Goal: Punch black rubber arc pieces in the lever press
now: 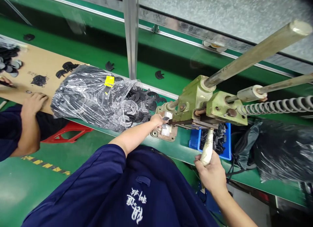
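My right hand (212, 175) is wrapped round the pale, worn handle (207, 148) of a green hand press (193, 98). At the base plate (171, 133) of the press, my left hand (157, 121) pinches a small dark part (166, 118) under the press head. How that part sits on the plate is too small to tell. Beside my left hand, many black and grey curved pieces (137, 105) spill from the mouth of a clear plastic bag (90, 98). A blue bin (228, 142) holding black parts (218, 139) stands behind the handle.
At the left, another person's hand (34, 105) rests on a cardboard sheet (26, 75) with dark parts on it. A metal post (131, 35) rises behind the bag. Black bags (283, 148) lie at the right. A red stool (67, 132) stands below the bench.
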Motion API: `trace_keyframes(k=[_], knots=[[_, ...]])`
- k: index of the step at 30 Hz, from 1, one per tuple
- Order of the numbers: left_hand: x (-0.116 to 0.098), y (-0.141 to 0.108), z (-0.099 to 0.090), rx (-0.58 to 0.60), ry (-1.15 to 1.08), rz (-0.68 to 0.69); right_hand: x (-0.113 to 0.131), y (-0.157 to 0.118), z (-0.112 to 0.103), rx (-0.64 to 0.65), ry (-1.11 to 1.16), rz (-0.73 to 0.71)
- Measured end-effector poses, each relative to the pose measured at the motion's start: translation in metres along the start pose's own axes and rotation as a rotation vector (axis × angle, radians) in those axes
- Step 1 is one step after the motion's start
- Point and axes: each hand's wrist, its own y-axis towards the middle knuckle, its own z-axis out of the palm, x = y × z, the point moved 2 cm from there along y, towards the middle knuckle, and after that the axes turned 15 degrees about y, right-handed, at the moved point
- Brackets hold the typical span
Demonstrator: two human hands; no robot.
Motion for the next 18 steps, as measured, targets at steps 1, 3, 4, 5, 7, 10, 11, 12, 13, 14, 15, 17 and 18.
trace_keyframes(k=[1, 3, 4, 5, 7, 10, 11, 12, 13, 14, 15, 17, 18], knots=[[-0.001, -0.001, -0.001, 0.003, 0.019, 0.000, 0.000, 0.000, 0.000, 0.000, -0.003, 0.001], [-0.004, -0.003, -0.001, 0.008, 0.044, -0.001, -0.001, 0.000, 0.000, -0.002, -0.010, 0.006], [-0.006, -0.004, -0.001, 0.008, 0.049, 0.000, -0.001, 0.000, 0.000, -0.003, -0.012, 0.008], [-0.007, -0.006, 0.000, 0.005, 0.053, -0.001, -0.001, 0.000, 0.000, -0.001, -0.012, 0.009], [-0.009, -0.008, 0.001, -0.023, 0.078, 0.005, -0.002, 0.001, 0.000, 0.008, -0.008, 0.011], [-0.011, -0.008, 0.004, -0.048, 0.157, 0.032, -0.003, 0.001, 0.000, 0.014, -0.008, 0.004], [-0.012, -0.008, 0.004, -0.047, 0.186, 0.045, -0.003, 0.001, 0.000, 0.014, -0.008, -0.008], [-0.013, -0.007, 0.004, -0.054, 0.216, 0.065, -0.003, 0.001, 0.000, 0.013, -0.007, -0.023], [-0.015, -0.005, 0.004, -0.071, 0.245, 0.090, -0.003, 0.001, 0.000, 0.011, -0.004, -0.038], [-0.016, -0.004, 0.003, -0.099, 0.273, 0.117, -0.003, 0.001, 0.000, 0.009, 0.002, -0.050], [-0.018, -0.003, 0.002, -0.133, 0.304, 0.143, -0.002, 0.001, 0.000, 0.009, 0.007, -0.055], [-0.022, -0.002, -0.001, -0.190, 0.369, 0.179, -0.002, 0.001, 0.000, 0.016, 0.013, -0.044], [-0.023, -0.002, -0.002, -0.199, 0.392, 0.181, -0.002, 0.001, 0.000, 0.021, 0.016, -0.033]])
